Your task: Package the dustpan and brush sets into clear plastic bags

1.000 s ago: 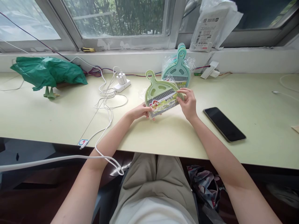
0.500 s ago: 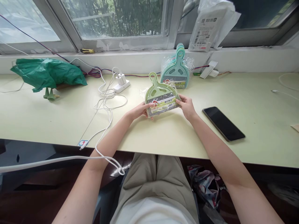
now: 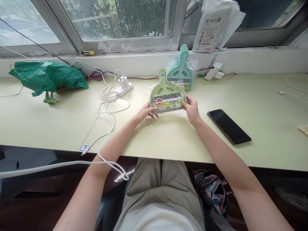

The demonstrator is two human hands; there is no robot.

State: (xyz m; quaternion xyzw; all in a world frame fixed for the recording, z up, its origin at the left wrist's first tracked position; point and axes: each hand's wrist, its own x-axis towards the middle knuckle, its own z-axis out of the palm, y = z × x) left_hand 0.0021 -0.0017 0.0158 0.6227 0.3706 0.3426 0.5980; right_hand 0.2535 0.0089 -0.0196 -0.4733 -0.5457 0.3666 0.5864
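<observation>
A light green mini dustpan and brush set (image 3: 166, 93) in clear plastic wrap stands upright just above the pale table (image 3: 168, 141), handle pointing up. My left hand (image 3: 146, 112) grips its lower left corner. My right hand (image 3: 192, 107) grips its lower right corner. Both hands are closed on the packet. Just behind it, a stack of several teal dustpan sets (image 3: 181, 69) in plastic leans against the window ledge.
A black phone (image 3: 229, 126) lies to the right of my right hand. White cables (image 3: 109, 106) and a charger plug (image 3: 123, 84) lie to the left. A green plastic bag (image 3: 48, 77) sits at the far left. A white parcel bag (image 3: 214, 25) stands on the sill.
The green dustpan set has turned from tilted left to upright and square to me. Both hands have shifted to its lower corners, and it has moved a little farther from me.
</observation>
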